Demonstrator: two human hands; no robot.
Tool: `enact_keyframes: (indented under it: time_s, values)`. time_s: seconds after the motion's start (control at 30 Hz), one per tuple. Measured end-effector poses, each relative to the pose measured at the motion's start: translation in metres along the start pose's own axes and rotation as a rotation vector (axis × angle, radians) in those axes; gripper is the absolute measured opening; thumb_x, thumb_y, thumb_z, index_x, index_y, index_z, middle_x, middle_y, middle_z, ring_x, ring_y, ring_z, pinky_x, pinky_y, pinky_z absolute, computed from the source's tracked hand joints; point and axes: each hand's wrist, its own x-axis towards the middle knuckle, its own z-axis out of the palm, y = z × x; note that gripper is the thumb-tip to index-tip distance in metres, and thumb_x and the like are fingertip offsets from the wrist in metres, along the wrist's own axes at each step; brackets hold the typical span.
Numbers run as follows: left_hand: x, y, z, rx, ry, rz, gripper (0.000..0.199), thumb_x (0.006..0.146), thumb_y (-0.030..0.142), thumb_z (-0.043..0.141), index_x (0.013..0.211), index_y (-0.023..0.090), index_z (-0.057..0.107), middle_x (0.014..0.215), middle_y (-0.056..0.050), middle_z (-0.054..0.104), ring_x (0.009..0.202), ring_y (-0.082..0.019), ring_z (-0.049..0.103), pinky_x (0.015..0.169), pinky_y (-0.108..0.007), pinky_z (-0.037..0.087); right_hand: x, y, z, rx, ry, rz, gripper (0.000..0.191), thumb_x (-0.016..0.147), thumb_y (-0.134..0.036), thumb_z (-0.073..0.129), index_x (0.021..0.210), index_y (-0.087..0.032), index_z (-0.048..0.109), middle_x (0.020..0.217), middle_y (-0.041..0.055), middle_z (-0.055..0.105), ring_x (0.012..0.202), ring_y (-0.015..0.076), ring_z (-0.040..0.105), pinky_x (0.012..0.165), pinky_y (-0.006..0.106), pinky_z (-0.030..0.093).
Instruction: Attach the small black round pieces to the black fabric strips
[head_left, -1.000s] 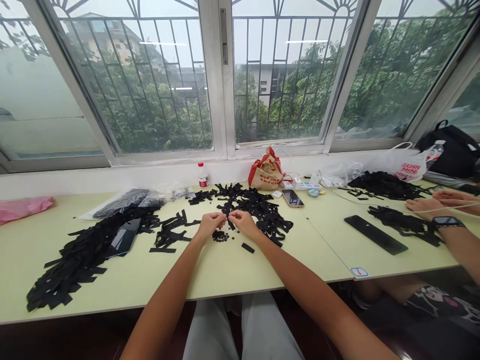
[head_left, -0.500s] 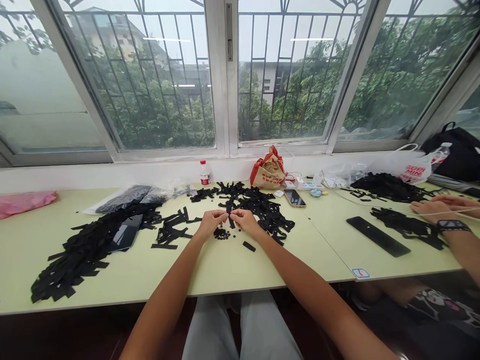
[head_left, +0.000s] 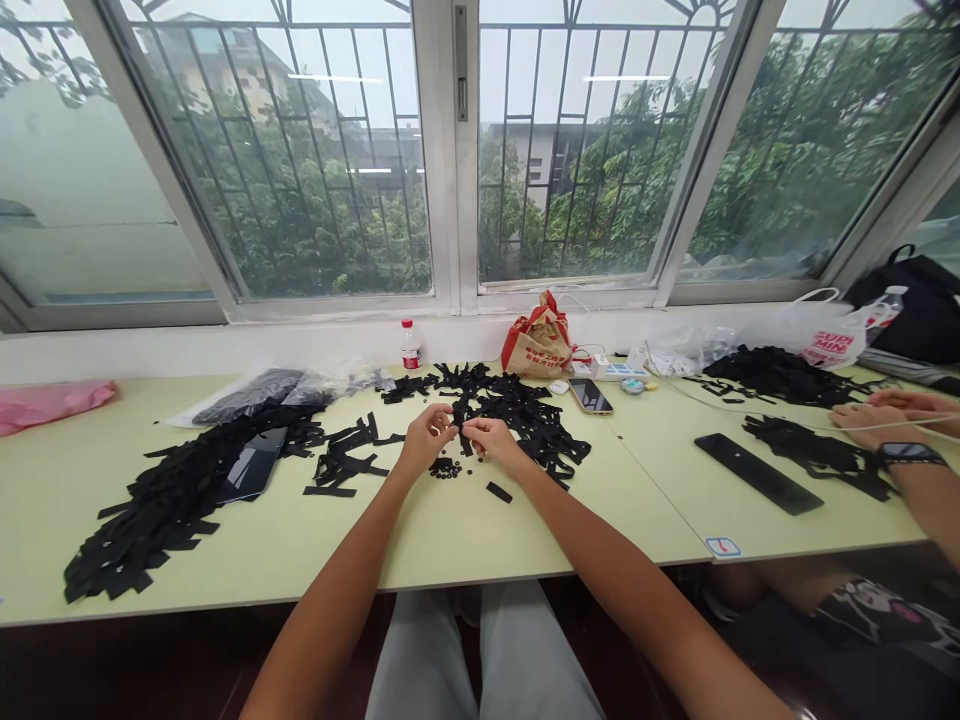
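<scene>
Strip in hand: a short black strip point(head_left: 459, 432) is pinched between the fingertips of both hands, raised just above the table, in front of the middle pile.
Left hand point(head_left: 426, 437): fingers curled together, thumb and forefinger clamped on the left end of the strip.
Right hand point(head_left: 485, 440): fingers bunched, thumb and forefinger clamped on the right end of the strip; the two hands nearly touch.
Small round pieces point(head_left: 444, 467): a little cluster of black bits lies on the table right below the hands.
Loose strip point(head_left: 498, 492): one short black piece lies alone on the table, near the right wrist.
Middle pile point(head_left: 525, 415): a heap of black strips just beyond the hands.
Left pile point(head_left: 172, 495): a long heap of black strips, well apart from the hands, with a dark tablet point(head_left: 253, 466) resting on it.
Table point(head_left: 465, 535): pale green top that bears all of this.
Behind the piles: a small bottle point(head_left: 409, 346) with a red cap, a red and tan bag point(head_left: 537, 340) and a phone point(head_left: 591, 396) lying face up.
Right edge: another person's hands point(head_left: 885, 415) rest on the next table beside more black strips and a flat black bar point(head_left: 757, 473).
</scene>
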Motion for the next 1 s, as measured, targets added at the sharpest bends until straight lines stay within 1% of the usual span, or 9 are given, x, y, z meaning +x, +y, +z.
enact_keyframes:
  time_s: [0.1, 0.17, 0.23, 0.27, 0.37, 0.47, 0.63, 0.8, 1.0]
  values:
    - [-0.0020, 0.0031, 0.0014, 0.100, 0.030, 0.071, 0.031, 0.084, 0.035, 0.066, 0.112, 0.022, 0.065, 0.084, -0.001, 0.056, 0.069, -0.012, 0.051, 0.061, -0.024, 0.044, 0.0002, 0.0000, -0.0008, 0.028, -0.007, 0.004, 0.036, 0.075, -0.050, 0.070, 0.087, -0.016, 0.069, 0.054, -0.0047, 0.050, 0.047, 0.0086, 0.040, 0.046, 0.023, 0.033]
    - [-0.0030, 0.0041, 0.0022, 0.144, 0.055, 0.102, 0.036, 0.085, 0.031, 0.064, 0.120, 0.023, 0.061, 0.085, 0.000, 0.055, 0.070, -0.012, 0.051, 0.061, -0.024, 0.043, 0.0002, -0.0001, -0.0014, 0.043, -0.010, 0.006, 0.035, 0.075, -0.049, 0.070, 0.086, -0.016, 0.070, 0.054, -0.0048, 0.050, 0.047, 0.0083, 0.039, 0.047, 0.023, 0.033]
    - [-0.0036, 0.0048, 0.0027, 0.185, 0.080, 0.125, 0.039, 0.085, 0.029, 0.064, 0.124, 0.024, 0.059, 0.083, 0.001, 0.053, 0.068, -0.012, 0.049, 0.061, -0.023, 0.042, 0.0002, 0.0000, -0.0017, 0.056, -0.018, 0.007, 0.035, 0.075, -0.048, 0.071, 0.087, -0.016, 0.070, 0.054, -0.0050, 0.050, 0.047, 0.0080, 0.039, 0.047, 0.023, 0.032]
    - [-0.0038, 0.0050, 0.0028, 0.215, 0.089, 0.139, 0.037, 0.085, 0.027, 0.064, 0.121, 0.023, 0.060, 0.080, 0.001, 0.052, 0.068, -0.012, 0.049, 0.062, -0.024, 0.042, 0.0001, 0.0002, -0.0017, 0.062, -0.022, 0.008, 0.035, 0.075, -0.048, 0.071, 0.087, -0.015, 0.070, 0.053, -0.0051, 0.049, 0.047, 0.0079, 0.039, 0.047, 0.023, 0.032]
    - [-0.0046, 0.0048, 0.0029, 0.332, 0.082, 0.189, 0.021, 0.086, 0.026, 0.061, 0.106, 0.021, 0.065, 0.075, 0.002, 0.050, 0.066, -0.013, 0.047, 0.065, -0.025, 0.041, -0.0002, 0.0005, -0.0015, 0.061, -0.029, 0.012, 0.037, 0.075, -0.049, 0.070, 0.090, -0.016, 0.071, 0.053, -0.0053, 0.049, 0.046, 0.0078, 0.039, 0.047, 0.023, 0.032]
    - [-0.0055, 0.0031, 0.0032, 0.413, 0.029, 0.217, 0.017, 0.089, 0.027, 0.058, 0.101, 0.021, 0.069, 0.075, 0.000, 0.052, 0.066, -0.014, 0.048, 0.067, -0.026, 0.041, 0.0000, -0.0002, -0.0011, 0.030, -0.027, -0.001, 0.037, 0.075, -0.050, 0.069, 0.088, -0.016, 0.072, 0.054, -0.0046, 0.050, 0.047, 0.0081, 0.039, 0.046, 0.023, 0.033]
    - [-0.0060, 0.0000, 0.0039, 0.420, -0.013, 0.211, 0.019, 0.087, 0.025, 0.058, 0.100, 0.022, 0.071, 0.076, -0.001, 0.057, 0.067, -0.014, 0.052, 0.069, -0.027, 0.042, 0.0004, -0.0020, -0.0009, 0.016, -0.023, -0.018, 0.034, 0.075, -0.048, 0.069, 0.085, -0.016, 0.072, 0.055, -0.0038, 0.051, 0.047, 0.0083, 0.039, 0.045, 0.023, 0.033]
    - [-0.0053, -0.0017, 0.0041, 0.391, -0.040, 0.167, 0.020, 0.085, 0.025, 0.060, 0.100, 0.022, 0.073, 0.077, -0.002, 0.061, 0.066, -0.014, 0.053, 0.066, -0.026, 0.043, 0.0005, 0.0010, -0.0009, 0.055, -0.021, 0.008, 0.035, 0.074, -0.049, 0.070, 0.086, -0.016, 0.072, 0.054, -0.0044, 0.050, 0.047, 0.0081, 0.039, 0.045, 0.023, 0.031]
    - [-0.0050, -0.0043, 0.0053, 0.333, -0.025, 0.139, 0.020, 0.084, 0.025, 0.061, 0.098, 0.022, 0.074, 0.073, -0.001, 0.061, 0.064, -0.013, 0.053, 0.065, -0.026, 0.043, 0.0029, 0.0047, -0.0007, 0.127, -0.029, 0.043, 0.034, 0.073, -0.047, 0.073, 0.087, -0.016, 0.073, 0.053, -0.0046, 0.050, 0.047, 0.0075, 0.038, 0.047, 0.022, 0.031]
